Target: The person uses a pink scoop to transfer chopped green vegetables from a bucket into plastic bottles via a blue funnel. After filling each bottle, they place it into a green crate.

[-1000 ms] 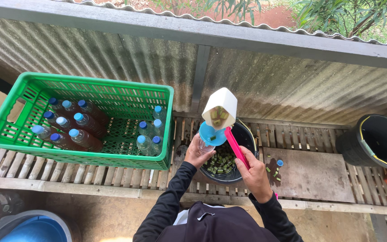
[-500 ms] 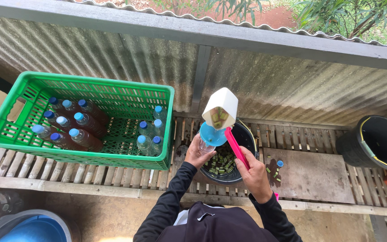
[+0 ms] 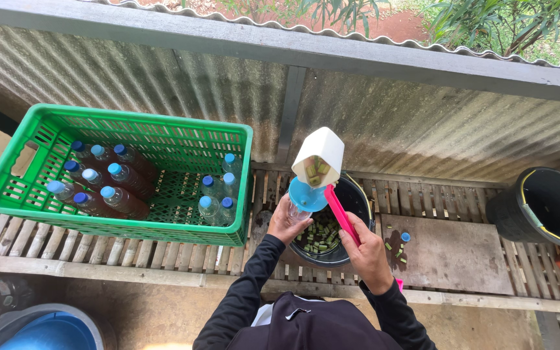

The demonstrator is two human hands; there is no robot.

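Landmark: black bucket (image 3: 355,206) of green pieces, on slatted bench.
Green crate (image 3: 118,175) of capped bottles sits left of bucket.
Your right hand (image 3: 365,249) grips pink-handled scoop (image 3: 320,157), tilted above bucket.
Your left hand (image 3: 286,220) holds clear bottle (image 3: 297,212) under blue funnel (image 3: 308,194), at bucket's left rim.

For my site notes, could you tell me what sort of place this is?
Probably an outdoor work spot at a rural home: a slatted bamboo bench against a corrugated metal wall, greenery beyond, and a green crate of capped bottles.
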